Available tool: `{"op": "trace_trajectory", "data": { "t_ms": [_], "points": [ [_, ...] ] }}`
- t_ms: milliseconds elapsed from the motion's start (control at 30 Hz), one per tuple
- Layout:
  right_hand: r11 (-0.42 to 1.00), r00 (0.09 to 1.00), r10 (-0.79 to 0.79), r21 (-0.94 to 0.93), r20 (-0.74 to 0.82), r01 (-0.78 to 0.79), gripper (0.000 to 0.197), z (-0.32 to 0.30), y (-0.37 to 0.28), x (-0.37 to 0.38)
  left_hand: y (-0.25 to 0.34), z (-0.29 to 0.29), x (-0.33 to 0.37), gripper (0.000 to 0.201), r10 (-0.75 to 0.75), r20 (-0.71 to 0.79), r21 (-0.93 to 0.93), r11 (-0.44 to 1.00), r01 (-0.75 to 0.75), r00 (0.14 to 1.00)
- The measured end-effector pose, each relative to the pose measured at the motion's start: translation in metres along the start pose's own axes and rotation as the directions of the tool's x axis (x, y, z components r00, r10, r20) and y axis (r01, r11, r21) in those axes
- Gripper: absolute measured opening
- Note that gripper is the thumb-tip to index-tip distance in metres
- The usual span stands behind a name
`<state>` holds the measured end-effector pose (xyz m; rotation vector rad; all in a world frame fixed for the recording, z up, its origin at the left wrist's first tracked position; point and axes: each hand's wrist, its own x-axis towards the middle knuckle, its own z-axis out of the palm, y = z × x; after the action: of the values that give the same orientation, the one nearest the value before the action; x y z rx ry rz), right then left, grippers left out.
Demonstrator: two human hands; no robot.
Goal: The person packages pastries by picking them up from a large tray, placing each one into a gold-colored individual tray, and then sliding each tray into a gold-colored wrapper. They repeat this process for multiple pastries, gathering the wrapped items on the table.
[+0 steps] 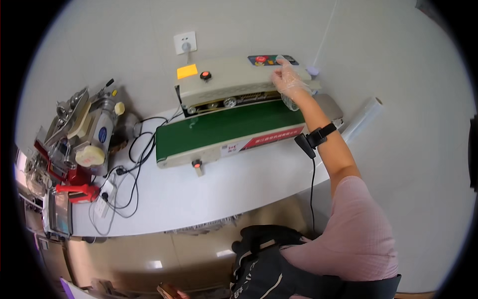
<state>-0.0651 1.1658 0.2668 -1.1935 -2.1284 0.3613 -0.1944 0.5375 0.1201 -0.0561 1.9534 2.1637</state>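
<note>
My right hand (289, 82), in a clear plastic glove, reaches over the right end of a beige band sealer. A finger stretches onto its control panel (271, 61), beside a red button. The fingers are apart and hold nothing. Below the sealer's housing (224, 82) runs a green conveyor belt (224, 127), with nothing lying on it. At the lower edge, only part of my left hand (183, 295) shows, closed at a small brown object (167, 290) whose kind is unclear.
On the table's left stand a grey metal machine (99, 134), a red-handled device (78, 193) and a white power strip (103, 200) with tangled cables. Right of the sealer leans a roll of clear film (363, 119). Above, a wall socket (185, 43) holds a plug. A black cable (312, 194) hangs from my right wrist strap.
</note>
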Motion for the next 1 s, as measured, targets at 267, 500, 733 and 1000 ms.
{"op": "trace_trajectory", "data": {
  "t_ms": [267, 500, 733, 1000],
  "points": [
    [0.995, 0.987, 0.095, 0.000, 0.133, -0.095, 0.048, -0.011, 0.054, 0.115, -0.029, 0.053, 0.029, 0.059, 0.042, 0.133, -0.042, 0.998, -0.037, 0.990],
    [0.867, 0.971, -0.019, -0.481, 0.237, 0.134, 0.037, 0.030, 0.087, 0.162, -0.002, 0.142, 0.006, 0.058, 0.154, 0.132, 0.163, 0.971, -0.174, 0.979],
    [0.838, 0.952, -0.066, -0.502, 0.298, 0.215, 0.032, 0.009, 0.059, 0.142, -0.024, 0.183, 0.030, 0.054, 0.132, 0.240, 0.131, 0.977, -0.167, 0.962],
    [0.835, 0.918, -0.026, -0.497, 0.395, 0.237, 0.034, 0.026, 0.076, 0.161, -0.105, 0.160, 0.111, 0.037, -0.419, 0.324, -0.875, 0.208, 0.437, 0.848]
  ]
}}
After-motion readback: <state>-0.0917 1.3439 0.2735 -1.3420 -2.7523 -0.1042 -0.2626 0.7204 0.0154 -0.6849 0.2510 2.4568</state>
